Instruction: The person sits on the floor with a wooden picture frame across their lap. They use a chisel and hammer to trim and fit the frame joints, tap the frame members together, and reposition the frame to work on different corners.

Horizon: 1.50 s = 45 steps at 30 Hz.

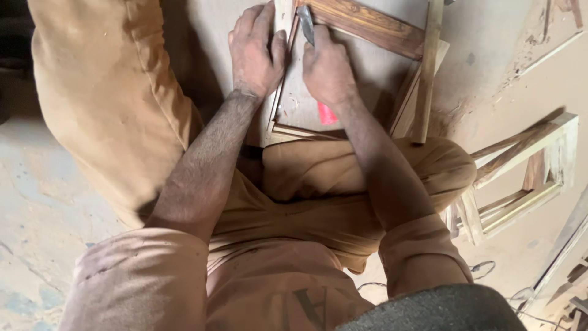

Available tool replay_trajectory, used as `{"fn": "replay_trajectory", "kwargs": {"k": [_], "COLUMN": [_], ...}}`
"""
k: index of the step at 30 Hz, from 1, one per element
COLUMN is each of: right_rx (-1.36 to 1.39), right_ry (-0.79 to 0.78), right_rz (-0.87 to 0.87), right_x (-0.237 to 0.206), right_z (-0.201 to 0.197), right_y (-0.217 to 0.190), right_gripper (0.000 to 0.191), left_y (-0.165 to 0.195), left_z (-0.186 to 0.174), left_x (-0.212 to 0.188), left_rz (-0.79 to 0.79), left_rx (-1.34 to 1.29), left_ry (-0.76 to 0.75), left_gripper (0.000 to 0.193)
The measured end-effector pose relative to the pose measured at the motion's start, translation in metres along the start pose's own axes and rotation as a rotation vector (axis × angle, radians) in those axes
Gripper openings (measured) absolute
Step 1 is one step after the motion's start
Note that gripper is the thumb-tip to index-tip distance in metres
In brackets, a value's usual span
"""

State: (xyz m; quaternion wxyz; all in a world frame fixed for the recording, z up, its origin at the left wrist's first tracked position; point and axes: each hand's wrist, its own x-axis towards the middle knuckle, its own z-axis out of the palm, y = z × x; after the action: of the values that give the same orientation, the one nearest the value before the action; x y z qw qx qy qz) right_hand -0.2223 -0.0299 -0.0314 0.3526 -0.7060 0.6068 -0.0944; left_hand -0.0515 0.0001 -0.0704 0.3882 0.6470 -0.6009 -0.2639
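Observation:
A wooden frame (pixel 367 24) with a flat board panel (pixel 373 73) lies on the floor in front of my knees. My left hand (pixel 254 52) presses down on the frame's left rail (pixel 283 18). Next to it, my right hand (pixel 327 67) grips a chisel with a red handle (pixel 326 114); its metal blade (pixel 306 24) points into the frame's upper left corner. A pale wooden strip (pixel 429 67) lies upright across the frame's right side.
My legs in tan trousers (pixel 122 104) fold around the frame. Another wooden frame (pixel 527 165) lies at the right on the dusty floor (pixel 37 202). Thin wooden strips (pixel 563 251) and a wire (pixel 484 268) are at the lower right.

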Motion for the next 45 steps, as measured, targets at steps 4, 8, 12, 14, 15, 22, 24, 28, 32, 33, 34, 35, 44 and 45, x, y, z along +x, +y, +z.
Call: {"fn": "replay_trajectory", "kwargs": {"k": [4,8,12,14,15,22,24,28,32,33,34,35,44,45], "right_rx": [-0.06,0.04,-0.023,-0.005,0.011,0.002,0.012,-0.131,-1.217,-0.893,-0.57,-0.247,0.309,0.292], "right_ry": [0.052,-0.004,-0.124,-0.005,0.018,0.013,0.005,-0.235,-0.9,-0.78,-0.648,-0.509,-0.4,-0.319], "right_rz": [0.041,-0.104,-0.244,-0.225,-0.21,-0.13,-0.203,-0.251,-0.748,-0.555,-0.366,-0.18,0.222,0.261], "right_x": [0.003,0.006,0.012,0.012,0.01,0.007,0.009,-0.008,-0.055,-0.064,-0.072,-0.078,-0.033,-0.025], "right_z": [0.013,-0.008,-0.032,-0.032,-0.029,-0.008,-0.012,-0.02,-0.015,-0.013,-0.012,-0.012,-0.05,-0.05], "right_y": [-0.007,-0.011,-0.007,-0.005,-0.004,0.003,0.004,-0.001,-0.006,-0.006,-0.006,-0.006,-0.033,-0.036], "right_gripper": [0.019,0.017,0.013,0.014,0.014,0.019,0.021,0.016,0.01,0.014,0.019,0.024,0.015,0.021], "left_y": [0.0,0.002,0.003,0.003,0.004,0.004,0.002,-0.003,-0.001,0.0,0.0,0.0,-0.011,-0.012], "left_z": [0.002,0.003,0.001,0.0,-0.001,0.001,0.003,0.006,0.005,0.003,0.001,-0.001,-0.003,-0.006], "left_x": [-0.001,-0.001,0.002,0.004,0.004,-0.001,-0.001,0.002,0.003,0.003,0.003,0.003,0.011,0.012], "left_rz": [0.005,0.01,0.029,0.043,0.014,0.036,0.039,0.011,0.038,0.059,0.082,0.106,0.019,0.005], "left_rx": [0.017,0.039,0.002,-0.015,-0.017,-0.012,-0.005,-0.015,-0.054,-0.062,-0.079,-0.093,-0.125,-0.135], "left_ry": [0.015,0.032,0.033,0.029,0.022,0.07,0.107,0.08,0.126,0.15,0.154,0.159,0.06,0.022], "left_gripper": [0.049,0.047,0.045,0.044,0.043,0.037,0.03,0.015,0.018,0.02,0.023,0.026,0.037,0.038]}}
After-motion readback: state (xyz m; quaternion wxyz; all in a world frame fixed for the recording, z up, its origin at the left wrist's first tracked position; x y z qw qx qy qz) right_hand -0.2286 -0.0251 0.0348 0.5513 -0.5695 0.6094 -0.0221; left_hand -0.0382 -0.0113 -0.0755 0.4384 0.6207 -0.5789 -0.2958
